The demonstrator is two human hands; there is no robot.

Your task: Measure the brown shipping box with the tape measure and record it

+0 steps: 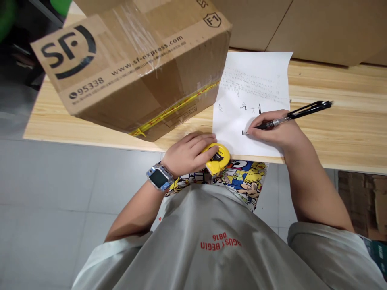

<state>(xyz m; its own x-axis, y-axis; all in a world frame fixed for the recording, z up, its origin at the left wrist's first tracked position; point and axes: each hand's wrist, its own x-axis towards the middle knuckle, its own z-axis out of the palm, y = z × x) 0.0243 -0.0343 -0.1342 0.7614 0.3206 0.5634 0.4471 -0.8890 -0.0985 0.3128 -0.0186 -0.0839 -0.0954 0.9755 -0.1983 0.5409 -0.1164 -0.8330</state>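
My left hand (189,153) grips a yellow tape measure (218,158) at the near edge of the wooden table (332,133). Its yellow tape (177,108) runs out along the side of a large cardboard box (133,68) standing on the table's left part. My right hand (276,129) holds a black pen (298,113) in a writing grip, the tip touching a white sheet of paper (250,100). The sheet carries faint printed lines and a few handwritten marks. A watch sits on my left wrist.
More cardboard boxes (317,24) stand along the table's far edge. A grey tiled floor (60,193) lies to the left below the table. Brown cardboard (363,201) lies under the table on the right.
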